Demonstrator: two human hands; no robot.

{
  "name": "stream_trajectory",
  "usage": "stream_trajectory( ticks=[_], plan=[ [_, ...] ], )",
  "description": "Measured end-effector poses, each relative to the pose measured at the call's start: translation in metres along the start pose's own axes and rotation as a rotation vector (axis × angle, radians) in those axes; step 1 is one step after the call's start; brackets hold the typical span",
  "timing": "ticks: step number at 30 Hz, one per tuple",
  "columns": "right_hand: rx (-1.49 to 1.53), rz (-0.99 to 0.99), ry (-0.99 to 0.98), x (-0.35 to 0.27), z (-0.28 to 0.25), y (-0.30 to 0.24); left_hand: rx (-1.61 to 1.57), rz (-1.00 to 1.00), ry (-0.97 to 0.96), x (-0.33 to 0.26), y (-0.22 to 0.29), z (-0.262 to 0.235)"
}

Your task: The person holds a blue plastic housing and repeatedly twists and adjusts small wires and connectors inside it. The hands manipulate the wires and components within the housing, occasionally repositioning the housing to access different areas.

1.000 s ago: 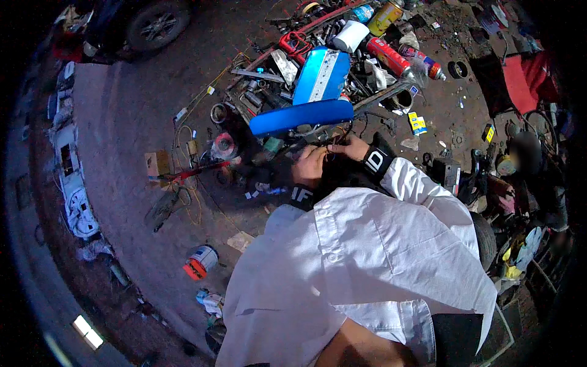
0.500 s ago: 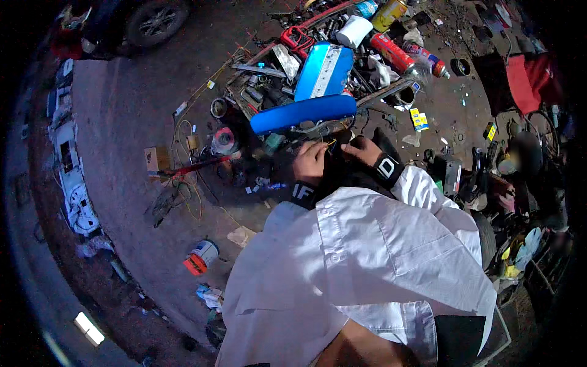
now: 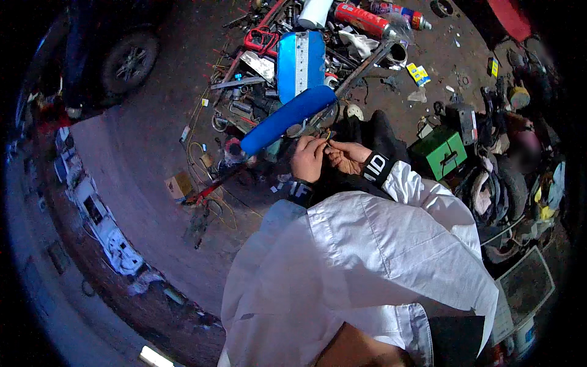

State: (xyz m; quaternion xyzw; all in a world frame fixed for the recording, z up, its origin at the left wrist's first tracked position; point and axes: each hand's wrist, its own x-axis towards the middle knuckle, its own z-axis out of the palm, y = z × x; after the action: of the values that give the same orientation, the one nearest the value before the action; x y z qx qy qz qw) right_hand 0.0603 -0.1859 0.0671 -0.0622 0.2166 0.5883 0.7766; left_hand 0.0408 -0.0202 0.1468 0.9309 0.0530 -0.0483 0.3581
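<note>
My left hand (image 3: 307, 160) and my right hand (image 3: 348, 156) are close together in front of my body, fingertips bent into pinches that nearly meet. A thin yellow wire (image 3: 328, 135) shows at their fingertips; where it runs below is hidden by the fingers. Just beyond the hands, a long blue rounded bar (image 3: 288, 120) slants up to the right. Behind it stands a blue panel with a white strip (image 3: 315, 61). Dark cuffs with white lettering cover both wrists.
A tray of metal tools and parts (image 3: 367, 68) lies ahead, with a red spray can (image 3: 362, 20) on it. To the right are a green box (image 3: 439, 153) and piled parts. A cardboard box (image 3: 178, 186) and loose wires lie left; a car wheel (image 3: 130, 63) stands far left.
The view has turned and shifted, bringing the green box into sight. My right hand has come closer to the left, and the fingertips now nearly meet around the wire.
</note>
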Motion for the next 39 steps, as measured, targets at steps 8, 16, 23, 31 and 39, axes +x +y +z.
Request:
stream_trajectory(
  ticks=[8, 16, 23, 31, 39],
  plan=[
    [-0.054, -0.270, 0.116, 0.000, 0.008, 0.027, 0.052, 0.128, -0.200, 0.014, -0.007, -0.018],
    [-1.023, -0.838, 0.647, 0.007, 0.038, 0.047, 0.121, 0.335, -0.281, 0.021, -0.018, -0.033],
    [-1.815, -1.001, 1.118, 0.000, 0.055, 0.057, 0.119, 0.343, -0.313, 0.027, -0.016, -0.035],
    [-1.319, -0.914, 0.941, 0.001, 0.050, 0.056, 0.034, 0.384, -0.379, 0.033, -0.024, -0.032],
    [-1.250, -0.952, 0.778, 0.003, 0.029, 0.052, 0.091, 0.385, -0.392, 0.034, -0.016, -0.035]
  ],
)
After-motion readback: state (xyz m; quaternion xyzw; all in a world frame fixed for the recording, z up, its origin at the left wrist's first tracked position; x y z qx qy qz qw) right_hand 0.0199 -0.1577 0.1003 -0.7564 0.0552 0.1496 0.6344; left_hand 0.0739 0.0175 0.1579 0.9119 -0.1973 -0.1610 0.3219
